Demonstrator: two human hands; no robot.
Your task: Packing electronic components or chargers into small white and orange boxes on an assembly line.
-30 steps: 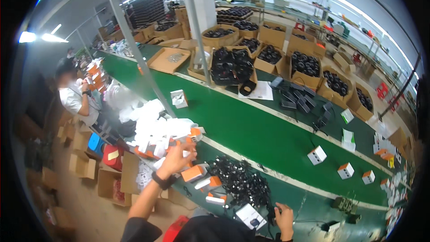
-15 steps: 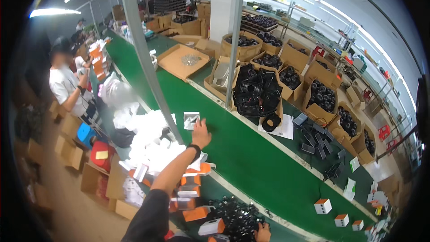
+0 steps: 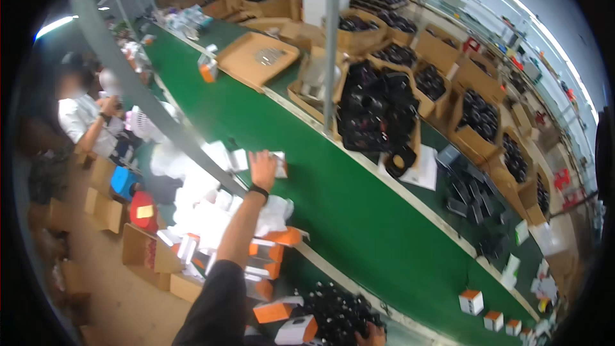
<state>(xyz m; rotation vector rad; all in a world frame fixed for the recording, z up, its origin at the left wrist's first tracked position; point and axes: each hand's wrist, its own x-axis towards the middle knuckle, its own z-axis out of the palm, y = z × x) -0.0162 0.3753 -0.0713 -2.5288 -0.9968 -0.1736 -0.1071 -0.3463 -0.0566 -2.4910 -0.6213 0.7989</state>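
My left hand [image 3: 262, 170] reaches over the green conveyor belt [image 3: 320, 198], its fingers stretched out and apart. Right beside it, partly behind the hand, stands a small white box [image 3: 280, 164] with an orange side. Another small white piece [image 3: 239, 160] lies just left of my fingers. At the bottom edge, my right hand [image 3: 371, 335] is at a heap of small shiny black parts [image 3: 336, 311]. Its fingers are curled in against the heap; what they hold, if anything, is hidden.
Open orange-and-white boxes [image 3: 274, 311] and a bright white pile [image 3: 208, 208] line the belt's near side. A grey metal post [image 3: 128, 64] crosses at left. Cartons of black parts [image 3: 378, 106] stand beyond the belt. A person [image 3: 83, 115] works at far left.
My left hand has moved left and slightly away, from the white box's near right side to its left. The view has shifted. An orange-and-white box now shows farther up the belt.
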